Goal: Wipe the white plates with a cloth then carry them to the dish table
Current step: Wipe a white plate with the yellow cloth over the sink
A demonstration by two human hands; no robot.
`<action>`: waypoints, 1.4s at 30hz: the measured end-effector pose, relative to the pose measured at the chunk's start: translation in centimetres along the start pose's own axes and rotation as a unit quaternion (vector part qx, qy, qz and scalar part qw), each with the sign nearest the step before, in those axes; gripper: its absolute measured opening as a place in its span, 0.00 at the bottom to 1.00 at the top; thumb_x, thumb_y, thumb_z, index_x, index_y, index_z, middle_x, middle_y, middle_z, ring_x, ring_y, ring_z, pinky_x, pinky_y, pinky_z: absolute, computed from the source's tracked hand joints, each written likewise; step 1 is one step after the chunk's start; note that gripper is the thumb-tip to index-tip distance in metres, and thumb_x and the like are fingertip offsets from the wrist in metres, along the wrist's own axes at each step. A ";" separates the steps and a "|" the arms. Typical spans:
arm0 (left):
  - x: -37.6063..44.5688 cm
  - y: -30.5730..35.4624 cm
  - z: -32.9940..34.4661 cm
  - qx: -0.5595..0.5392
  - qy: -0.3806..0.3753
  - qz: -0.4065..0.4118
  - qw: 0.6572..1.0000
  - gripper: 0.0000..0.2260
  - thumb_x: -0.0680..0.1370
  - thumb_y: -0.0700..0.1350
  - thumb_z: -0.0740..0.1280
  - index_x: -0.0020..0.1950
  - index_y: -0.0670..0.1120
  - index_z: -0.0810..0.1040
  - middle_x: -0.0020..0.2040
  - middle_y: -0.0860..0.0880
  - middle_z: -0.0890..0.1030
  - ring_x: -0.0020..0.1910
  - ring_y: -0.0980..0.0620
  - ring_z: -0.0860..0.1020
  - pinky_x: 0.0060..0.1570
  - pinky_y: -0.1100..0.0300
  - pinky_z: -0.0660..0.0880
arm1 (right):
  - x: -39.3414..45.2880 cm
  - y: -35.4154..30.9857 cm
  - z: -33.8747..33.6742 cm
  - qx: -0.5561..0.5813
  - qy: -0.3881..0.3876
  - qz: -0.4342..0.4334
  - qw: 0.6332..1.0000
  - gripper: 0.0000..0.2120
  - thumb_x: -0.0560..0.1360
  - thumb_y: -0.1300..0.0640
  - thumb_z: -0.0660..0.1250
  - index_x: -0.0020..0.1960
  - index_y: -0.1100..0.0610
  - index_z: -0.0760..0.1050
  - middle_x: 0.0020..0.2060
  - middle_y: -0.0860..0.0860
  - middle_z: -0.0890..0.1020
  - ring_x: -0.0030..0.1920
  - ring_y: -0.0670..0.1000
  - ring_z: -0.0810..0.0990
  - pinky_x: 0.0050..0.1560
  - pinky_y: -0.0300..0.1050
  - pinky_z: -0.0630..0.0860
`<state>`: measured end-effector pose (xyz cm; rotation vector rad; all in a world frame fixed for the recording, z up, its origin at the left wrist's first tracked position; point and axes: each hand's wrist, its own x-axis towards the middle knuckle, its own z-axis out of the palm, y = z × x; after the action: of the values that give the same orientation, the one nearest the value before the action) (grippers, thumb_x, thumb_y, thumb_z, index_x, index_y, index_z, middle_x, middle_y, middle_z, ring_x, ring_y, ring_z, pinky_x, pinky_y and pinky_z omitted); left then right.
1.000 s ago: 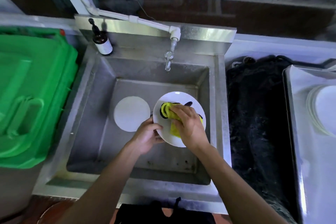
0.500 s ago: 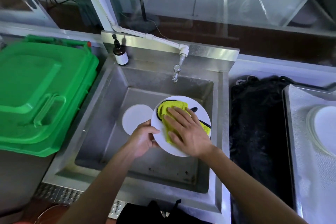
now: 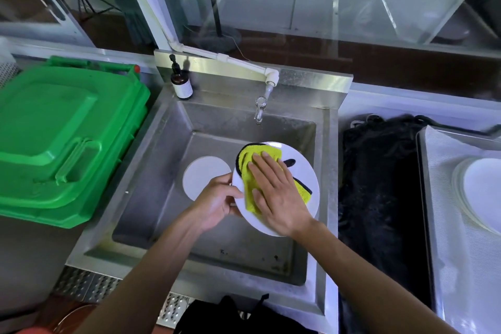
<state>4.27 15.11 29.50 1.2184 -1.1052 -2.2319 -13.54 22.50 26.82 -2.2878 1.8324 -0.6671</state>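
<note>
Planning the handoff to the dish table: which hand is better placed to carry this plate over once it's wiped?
Left hand: it already grips the plate rim. Right hand lies flat on the cloth.

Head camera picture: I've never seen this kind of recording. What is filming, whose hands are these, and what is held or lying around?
No machine here: a camera on a person's head looks down at their bare hands over a steel sink. The left hand grips the rim of a white plate; the right hand presses a yellow cloth flat on it. A second white plate lies in the basin. A green bin stands left; stacked plates sit right.
</note>
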 end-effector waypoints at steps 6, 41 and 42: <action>-0.5 -0.1 -0.1 0.009 -0.026 0.003 1.000 0.12 0.67 0.33 0.67 0.45 0.44 0.85 0.44 0.41 0.83 0.44 0.43 0.83 0.37 0.50 0.81 | 0.4 -0.1 -0.7 -0.016 0.011 -0.098 0.995 0.27 0.85 0.52 0.50 0.81 0.59 0.53 0.82 0.53 0.53 0.82 0.57 0.48 0.79 0.63 0.51; -0.7 -0.9 3.4 -0.045 0.130 0.094 0.986 0.19 0.71 0.27 0.64 0.49 0.46 0.87 0.50 0.42 0.86 0.43 0.44 0.85 0.39 0.49 0.81 | -2.1 -1.6 1.2 0.093 0.067 0.275 0.955 0.31 0.82 0.46 0.40 0.82 0.56 0.45 0.82 0.48 0.45 0.81 0.47 0.37 0.80 0.57 0.40; -0.6 -0.9 3.3 -0.047 0.124 0.092 0.987 0.19 0.71 0.28 0.64 0.51 0.46 0.87 0.51 0.41 0.86 0.44 0.43 0.85 0.39 0.49 0.81 | -2.0 -2.2 1.3 0.099 0.066 0.270 0.955 0.31 0.82 0.46 0.40 0.82 0.56 0.45 0.82 0.48 0.45 0.81 0.47 0.37 0.80 0.57 0.40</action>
<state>1.91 17.57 30.19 1.2606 -0.9621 -1.9126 -11.41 24.73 25.97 -1.5421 2.1967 -0.8681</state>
